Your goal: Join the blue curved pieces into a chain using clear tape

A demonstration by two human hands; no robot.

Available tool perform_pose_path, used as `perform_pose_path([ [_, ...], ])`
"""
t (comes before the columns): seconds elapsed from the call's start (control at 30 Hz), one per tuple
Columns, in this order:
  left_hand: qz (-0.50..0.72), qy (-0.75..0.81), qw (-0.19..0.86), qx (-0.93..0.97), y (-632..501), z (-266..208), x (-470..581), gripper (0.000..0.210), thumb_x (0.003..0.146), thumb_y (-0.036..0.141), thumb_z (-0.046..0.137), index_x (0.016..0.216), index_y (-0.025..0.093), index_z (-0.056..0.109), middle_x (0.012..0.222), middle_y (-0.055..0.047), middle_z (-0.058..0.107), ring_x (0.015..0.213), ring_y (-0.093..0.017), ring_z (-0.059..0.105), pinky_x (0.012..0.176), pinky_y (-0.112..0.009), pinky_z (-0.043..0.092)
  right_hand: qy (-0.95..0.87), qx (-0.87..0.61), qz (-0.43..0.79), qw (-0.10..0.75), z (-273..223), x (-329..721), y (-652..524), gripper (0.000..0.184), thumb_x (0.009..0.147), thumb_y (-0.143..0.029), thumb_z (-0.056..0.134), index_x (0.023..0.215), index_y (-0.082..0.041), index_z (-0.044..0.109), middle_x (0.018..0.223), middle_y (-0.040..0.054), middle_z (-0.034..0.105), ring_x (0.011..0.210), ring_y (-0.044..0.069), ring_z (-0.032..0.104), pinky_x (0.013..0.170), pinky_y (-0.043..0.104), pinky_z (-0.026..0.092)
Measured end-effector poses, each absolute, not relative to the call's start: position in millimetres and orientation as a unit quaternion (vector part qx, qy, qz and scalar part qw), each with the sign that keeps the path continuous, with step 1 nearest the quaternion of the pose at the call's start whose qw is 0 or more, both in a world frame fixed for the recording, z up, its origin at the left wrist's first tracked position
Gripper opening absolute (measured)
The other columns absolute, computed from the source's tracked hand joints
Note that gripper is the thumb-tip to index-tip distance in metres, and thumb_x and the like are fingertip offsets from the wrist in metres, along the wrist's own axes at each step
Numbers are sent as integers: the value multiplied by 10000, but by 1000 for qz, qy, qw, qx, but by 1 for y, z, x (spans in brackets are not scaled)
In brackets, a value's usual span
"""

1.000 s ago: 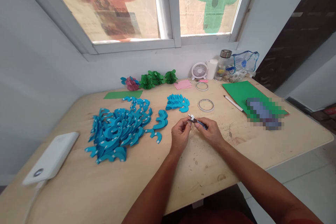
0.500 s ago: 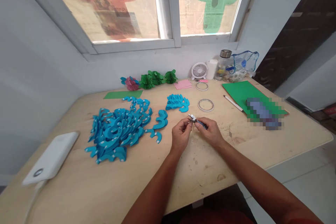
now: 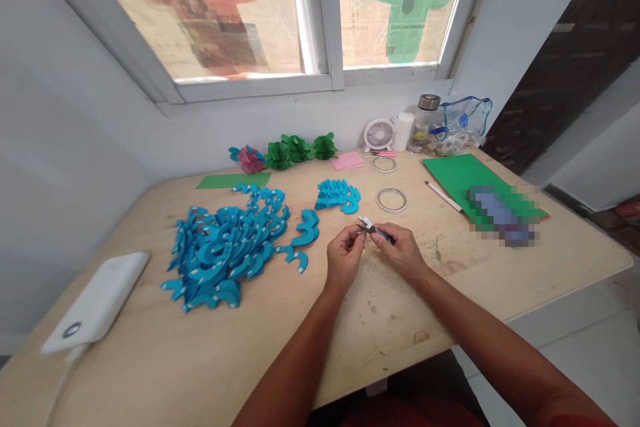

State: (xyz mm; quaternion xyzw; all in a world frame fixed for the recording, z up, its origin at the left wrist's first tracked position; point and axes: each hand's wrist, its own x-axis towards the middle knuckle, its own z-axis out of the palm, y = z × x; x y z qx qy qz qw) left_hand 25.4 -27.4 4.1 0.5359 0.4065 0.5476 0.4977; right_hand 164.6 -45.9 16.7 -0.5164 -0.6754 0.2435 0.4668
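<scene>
My right hand point(image 3: 404, 250) is closed around a small dark-handled tool point(image 3: 384, 235); its kind is too small to make out. A tiny white piece point(image 3: 366, 221) sits at the tool's front end. My left hand point(image 3: 344, 257) is closed in a pinch at that same end, its fingertips nearly meeting those of the right; what it grips is too small to name. To the left lies a large heap of blue curved paper pieces point(image 3: 225, 247) with small white patches. Nearer the hands are a wavy blue paper stack point(image 3: 307, 227) and a fanned blue paper bundle point(image 3: 337, 195).
Two tape rolls point(image 3: 379, 203) lie beyond my hands. Green paper flowers point(image 3: 297, 150), a small fan point(image 3: 379, 135) and a glass bottle point(image 3: 423, 127) line the wall. At right are a white pen point(image 3: 444, 197) and green sheets point(image 3: 453, 177); a white power bank point(image 3: 97, 300) lies at left.
Almost nothing differs; both hands stay together at the tool, and only a slight shift of the whole view shows.
</scene>
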Motion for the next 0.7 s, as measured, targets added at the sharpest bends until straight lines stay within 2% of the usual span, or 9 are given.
perform_pose_path([
  [0.4,553,407,503,525,-28,8,26,212,713,274,610,870,150,681,691,-6,610,555,-80,476,539,-193,404,-660,-541,228,469,16,164,-46,265,812,-364,535,931,-171,672,877,59,686,794,183,615,694,278,447],
  [0.7,579,397,527,480,-25,5,26,233,715,300,631,895,156,665,612,16,560,495,-62,440,489,-185,384,-665,-535,230,467,15,165,-46,258,815,-362,537,929,-175,673,870,53,685,782,175,615,684,271,443],
])
